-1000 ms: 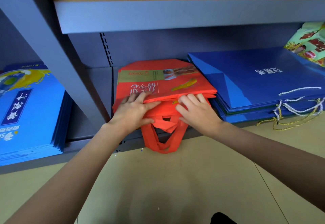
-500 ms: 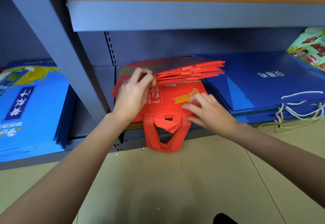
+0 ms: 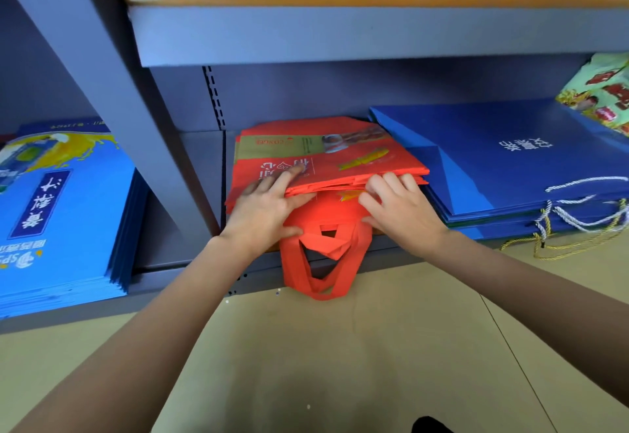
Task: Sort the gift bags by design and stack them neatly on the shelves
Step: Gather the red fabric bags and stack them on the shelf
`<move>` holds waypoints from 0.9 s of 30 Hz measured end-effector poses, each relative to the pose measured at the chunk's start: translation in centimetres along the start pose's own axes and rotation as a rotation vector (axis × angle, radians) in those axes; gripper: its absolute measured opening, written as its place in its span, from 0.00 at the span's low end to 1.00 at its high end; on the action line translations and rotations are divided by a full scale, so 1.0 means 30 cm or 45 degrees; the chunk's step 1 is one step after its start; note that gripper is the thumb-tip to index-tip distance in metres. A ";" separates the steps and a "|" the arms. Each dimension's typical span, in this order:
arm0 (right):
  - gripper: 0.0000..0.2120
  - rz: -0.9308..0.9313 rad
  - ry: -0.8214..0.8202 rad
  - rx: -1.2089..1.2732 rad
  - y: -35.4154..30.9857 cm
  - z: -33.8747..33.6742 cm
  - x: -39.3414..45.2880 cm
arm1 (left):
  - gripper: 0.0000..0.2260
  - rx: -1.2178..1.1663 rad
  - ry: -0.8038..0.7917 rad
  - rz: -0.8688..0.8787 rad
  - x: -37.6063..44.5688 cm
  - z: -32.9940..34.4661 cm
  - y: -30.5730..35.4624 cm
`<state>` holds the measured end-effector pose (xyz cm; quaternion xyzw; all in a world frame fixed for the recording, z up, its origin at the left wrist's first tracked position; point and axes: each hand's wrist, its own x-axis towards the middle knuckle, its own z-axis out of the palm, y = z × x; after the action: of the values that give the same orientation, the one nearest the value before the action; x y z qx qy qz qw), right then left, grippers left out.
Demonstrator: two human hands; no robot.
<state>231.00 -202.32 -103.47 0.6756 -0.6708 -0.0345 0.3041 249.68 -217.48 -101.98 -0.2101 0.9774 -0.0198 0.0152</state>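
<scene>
The red gift bags (image 3: pixel 323 157) lie in a pile on the low shelf (image 3: pixel 190 255), between the light blue bags (image 3: pixel 61 214) and the dark blue bags (image 3: pixel 510 160). The left hand (image 3: pixel 262 214) lies flat on top, fingers spread. The right hand (image 3: pixel 401 211) curls its fingers at the pile's front edge, likely to line it up. The red handles (image 3: pixel 323 262) hang over the shelf.

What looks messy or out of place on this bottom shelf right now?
The red bags' handles droop over the shelf edge toward the floor. The white and gold cord handles of the dark blue bags spill over likewise. The red stack sits uneven, with both hands at its front edge.
</scene>
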 end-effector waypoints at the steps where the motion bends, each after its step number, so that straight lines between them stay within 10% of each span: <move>1: 0.21 0.004 0.033 -0.008 0.014 -0.003 0.015 | 0.28 -0.016 0.039 -0.008 0.001 0.005 -0.004; 8: 0.05 0.231 0.221 0.100 0.096 -0.045 0.160 | 0.19 -0.188 0.500 0.055 0.024 -0.040 -0.029; 21: 0.23 0.210 0.064 0.414 0.139 -0.030 0.033 | 0.13 -0.341 0.457 -0.139 0.072 -0.099 -0.035; 27: 0.09 0.202 0.208 0.209 0.132 -0.033 0.095 | 0.14 -0.392 0.350 -0.155 0.071 -0.085 -0.038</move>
<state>228.21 -204.27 -99.83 0.6437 -0.6956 0.0998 0.3030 248.12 -219.30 -99.44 -0.2640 0.9472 0.1004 -0.1516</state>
